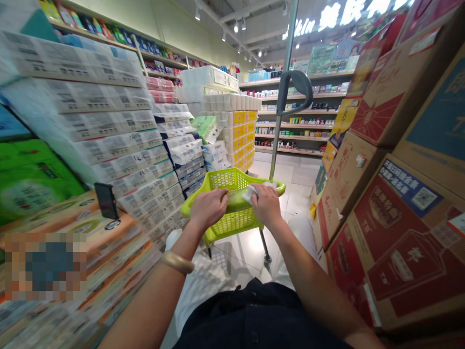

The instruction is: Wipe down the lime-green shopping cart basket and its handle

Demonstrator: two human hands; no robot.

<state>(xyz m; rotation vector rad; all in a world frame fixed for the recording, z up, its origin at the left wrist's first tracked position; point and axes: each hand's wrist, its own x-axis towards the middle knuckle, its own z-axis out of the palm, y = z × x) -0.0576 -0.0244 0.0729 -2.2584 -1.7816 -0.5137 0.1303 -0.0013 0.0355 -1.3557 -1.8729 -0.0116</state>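
At the frame's centre we see a green basket [232,225]. Our left hand [209,209] is curled closed over its near rim; our right hand [267,203], just right of centre, clasps a crumpled white tissue [250,193] against that rim. Stacked cartons [403,242] fill the frame's right side.

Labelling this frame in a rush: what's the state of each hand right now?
Left hand: closed on the lime-green shopping-cart handle.
Right hand: closed, holding a crumpled white wipe against the same handle.
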